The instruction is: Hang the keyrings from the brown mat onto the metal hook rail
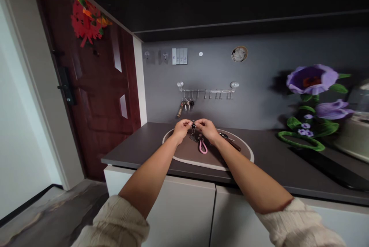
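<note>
Fingertips of my left hand and my right hand meet over the oval mat, both closed in a pinch on a small bunch of keys with a dark top and a metal ring. Just below them is a pink strap loop; whether it is joined to the keys I cannot tell. To the right of my right hand, partly covered by it, lies another key set with a dark brown fob. The brown mat has a pale rim.
Behind my hands a clear hook rail is fixed to the grey wall, with a bunch of keys hanging at its left. Purple fabric flowers stand on the right of the counter. A dark shelf overhangs above; a red door is at left.
</note>
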{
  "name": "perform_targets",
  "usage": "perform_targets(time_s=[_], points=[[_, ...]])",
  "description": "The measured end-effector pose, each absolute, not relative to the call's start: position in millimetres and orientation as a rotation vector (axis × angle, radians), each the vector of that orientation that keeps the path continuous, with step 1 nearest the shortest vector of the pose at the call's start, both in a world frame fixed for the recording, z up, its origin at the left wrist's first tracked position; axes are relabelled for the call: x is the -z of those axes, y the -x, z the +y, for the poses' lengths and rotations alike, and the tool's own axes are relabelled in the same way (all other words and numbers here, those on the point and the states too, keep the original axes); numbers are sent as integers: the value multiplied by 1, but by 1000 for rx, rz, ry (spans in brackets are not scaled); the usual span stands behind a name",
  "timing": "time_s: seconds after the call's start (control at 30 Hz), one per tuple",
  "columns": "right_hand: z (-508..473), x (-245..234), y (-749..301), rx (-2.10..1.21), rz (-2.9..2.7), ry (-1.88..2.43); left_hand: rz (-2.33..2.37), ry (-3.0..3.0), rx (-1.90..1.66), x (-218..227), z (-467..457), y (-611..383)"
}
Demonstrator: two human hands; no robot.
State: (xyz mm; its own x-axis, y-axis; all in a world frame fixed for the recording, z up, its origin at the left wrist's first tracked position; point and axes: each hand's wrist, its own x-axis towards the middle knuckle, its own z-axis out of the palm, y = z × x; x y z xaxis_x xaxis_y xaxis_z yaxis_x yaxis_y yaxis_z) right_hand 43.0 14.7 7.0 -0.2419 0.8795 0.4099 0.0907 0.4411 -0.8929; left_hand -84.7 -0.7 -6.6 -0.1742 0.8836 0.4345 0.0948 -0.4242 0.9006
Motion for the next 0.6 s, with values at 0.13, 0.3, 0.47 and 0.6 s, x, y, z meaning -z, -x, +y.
perform_targets(time_s=[0.13,0.3,0.47,0.6], points=[[17,-6,-44,-766,-1696,886,1197,-1576,-1736,7,-2,83],[21,-7,-48,-588,-1747,866,1228,-1573,-1810,9,-1,81],[19,-7,-47,-620,-1715,843,1305,-1566,-1830,13,5,83],[19,-9,-45,-672,-1641,842,1437,-1637,-1777,15,6,85]])
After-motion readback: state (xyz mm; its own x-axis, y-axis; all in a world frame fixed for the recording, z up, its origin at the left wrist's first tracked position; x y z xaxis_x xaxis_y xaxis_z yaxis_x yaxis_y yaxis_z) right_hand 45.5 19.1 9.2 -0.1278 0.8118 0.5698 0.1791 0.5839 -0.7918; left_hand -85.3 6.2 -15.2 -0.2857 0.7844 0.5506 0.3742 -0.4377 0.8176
